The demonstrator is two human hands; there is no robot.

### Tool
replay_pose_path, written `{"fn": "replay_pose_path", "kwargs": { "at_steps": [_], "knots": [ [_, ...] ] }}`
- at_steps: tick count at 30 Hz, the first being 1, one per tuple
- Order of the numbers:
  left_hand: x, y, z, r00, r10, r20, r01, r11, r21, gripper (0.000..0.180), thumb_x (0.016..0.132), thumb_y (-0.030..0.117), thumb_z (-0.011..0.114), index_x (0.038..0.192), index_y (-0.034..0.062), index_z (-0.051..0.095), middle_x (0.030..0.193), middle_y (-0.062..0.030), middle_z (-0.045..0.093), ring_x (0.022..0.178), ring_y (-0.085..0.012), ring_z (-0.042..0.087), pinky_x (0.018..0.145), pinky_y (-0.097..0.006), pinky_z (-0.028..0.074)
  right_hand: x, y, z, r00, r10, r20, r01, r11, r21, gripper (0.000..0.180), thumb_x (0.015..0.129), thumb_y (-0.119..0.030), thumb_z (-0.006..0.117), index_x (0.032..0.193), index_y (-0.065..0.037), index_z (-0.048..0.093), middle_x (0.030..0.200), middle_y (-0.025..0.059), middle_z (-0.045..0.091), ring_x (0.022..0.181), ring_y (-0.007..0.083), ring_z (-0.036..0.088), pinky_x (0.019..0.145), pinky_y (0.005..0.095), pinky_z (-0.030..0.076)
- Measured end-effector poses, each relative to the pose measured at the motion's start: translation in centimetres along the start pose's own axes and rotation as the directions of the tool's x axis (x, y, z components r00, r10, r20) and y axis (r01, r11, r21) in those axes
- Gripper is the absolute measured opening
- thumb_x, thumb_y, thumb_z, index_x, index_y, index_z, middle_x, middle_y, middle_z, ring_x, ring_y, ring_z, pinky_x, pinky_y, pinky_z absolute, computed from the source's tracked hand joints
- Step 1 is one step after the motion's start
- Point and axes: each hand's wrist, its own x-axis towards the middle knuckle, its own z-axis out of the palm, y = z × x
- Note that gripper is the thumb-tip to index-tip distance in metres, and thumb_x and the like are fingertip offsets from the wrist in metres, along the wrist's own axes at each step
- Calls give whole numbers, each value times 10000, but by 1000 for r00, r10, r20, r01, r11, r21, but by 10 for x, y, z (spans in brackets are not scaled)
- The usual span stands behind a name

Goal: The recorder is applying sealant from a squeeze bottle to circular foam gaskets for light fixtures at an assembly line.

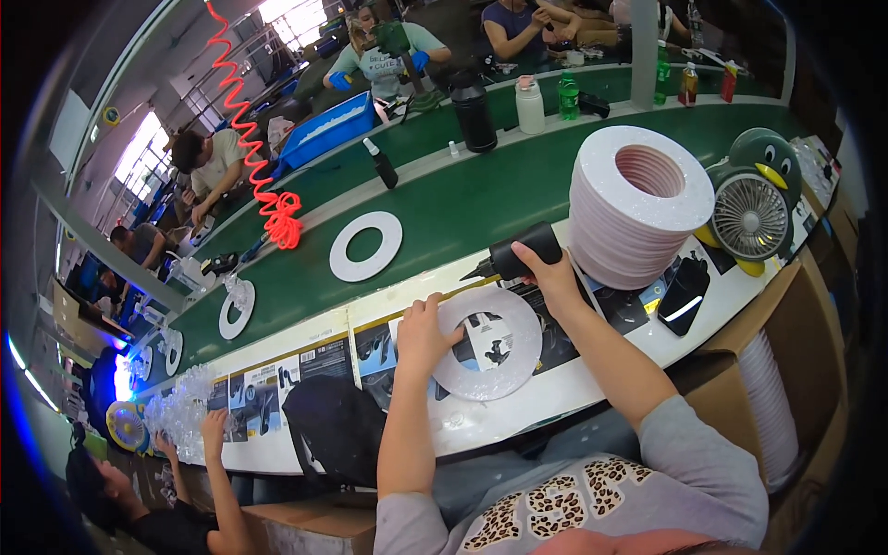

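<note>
A flat white foam ring (504, 356) lies on the white work ledge (555, 398) in front of me. My left hand (424, 333) presses on the ring's left edge, fingers spread over it. My right hand (546, 270) grips a black squeeze bottle (518, 257) with a pointed nozzle aimed left, just above the ring's far edge. To the right stands a tall stack of the same white rings (638, 208).
A green conveyor belt (481, 208) carries more white rings (366, 246). A penguin-shaped desk fan (754, 208), a black phone (683, 301), bottles (530, 104) and a red coiled hose (264, 157) stand around. Other people work across the belt and at my left.
</note>
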Motion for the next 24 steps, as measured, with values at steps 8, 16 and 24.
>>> {"fn": "replay_pose_path", "kwargs": {
  "at_steps": [8, 16, 24],
  "knots": [
    [5, 4, 9, 997, 76, -35, -81, 983, -166, 618, 689, 145, 783, 1250, 62, 538, 1079, -159, 618, 1041, -339, 575, 909, -422, 470, -6, 7, 2, 999, -21, 27, 26, 981, -191, 256, 798, -206, 798, 901, -6, 676, 790, 59, 679, 649, 109, 626, 546, 225, 486],
    [8, 0, 5, 997, 74, -15, -75, 986, -148, 632, 678, 213, 808, 1239, 70, 553, 1069, -137, 625, 1021, -326, 581, 888, -425, 471, -15, 8, 2, 925, -293, 242, 375, 805, -459, 308, 779, -278, 804, 887, -7, 706, 777, 80, 716, 711, 149, 676, 678, 295, 519],
    [7, 0, 9, 995, 85, -48, -91, 984, -156, 562, 691, 158, 793, 1204, 88, 576, 1037, -129, 633, 1011, -321, 585, 893, -410, 471, -23, 5, 12, 897, -351, 268, 441, 717, -539, 282, 794, -247, 791, 864, 10, 697, 759, 93, 698, 668, 155, 641, 643, 293, 493]
  ]
}}
